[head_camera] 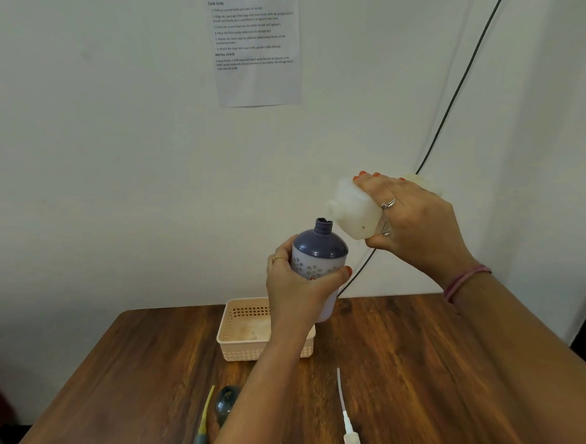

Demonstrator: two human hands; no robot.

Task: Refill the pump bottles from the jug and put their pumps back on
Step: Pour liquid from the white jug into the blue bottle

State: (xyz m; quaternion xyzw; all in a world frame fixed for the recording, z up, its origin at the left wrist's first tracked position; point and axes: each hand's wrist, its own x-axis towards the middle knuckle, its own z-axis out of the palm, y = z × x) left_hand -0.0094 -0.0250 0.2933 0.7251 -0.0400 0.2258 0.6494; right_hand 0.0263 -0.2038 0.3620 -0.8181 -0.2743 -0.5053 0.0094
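My left hand (297, 290) grips a purple-topped pump bottle (319, 251) with a dotted white label, held upright in the air, its neck open with no pump on it. My right hand (413, 221) holds the white translucent jug (352, 211) tipped to the left, its spout right beside the bottle's open mouth. No stream of liquid can be made out. A white pump with a long tube (348, 424) lies on the table at the front right. A yellow-green tubed pump (204, 423) lies at the front left beside a dark bottle (227, 402) on its side.
A beige perforated plastic basket (233, 332) stands on the wooden table (412, 351) below the held bottle. A white wall with a printed sheet (257, 45) is behind, and a black cable (464, 74) runs down it to the table.
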